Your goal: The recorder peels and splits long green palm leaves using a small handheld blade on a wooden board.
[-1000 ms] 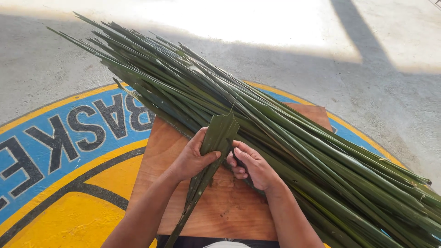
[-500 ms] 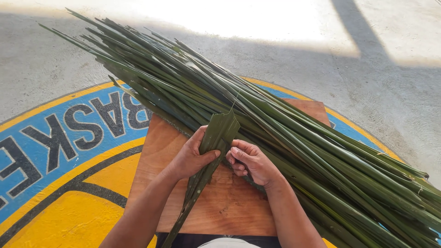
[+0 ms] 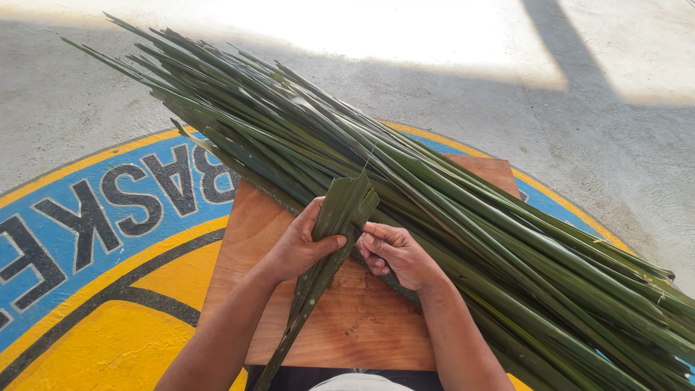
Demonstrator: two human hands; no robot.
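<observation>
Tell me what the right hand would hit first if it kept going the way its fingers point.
The right hand points left, toward the folded leaf strip held in the left hand. It would likely meet that strip first, almost at once; depth is hard to judge.

Wooden board [image 3: 376, 318], painted floor [image 3: 108, 239] (concrete beyond)

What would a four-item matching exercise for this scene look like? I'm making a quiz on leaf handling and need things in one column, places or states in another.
Things:
1. folded leaf strip
2. pile of long green leaves
3. wooden board
4. painted floor circle

Places or states:
A. lies flat beneath both hands
B. yellow and blue, under the board
C. pinched by the left hand, touched by the right hand
D. spread diagonally across the board and floor

Pairs: 1-C, 2-D, 3-A, 4-B
</observation>
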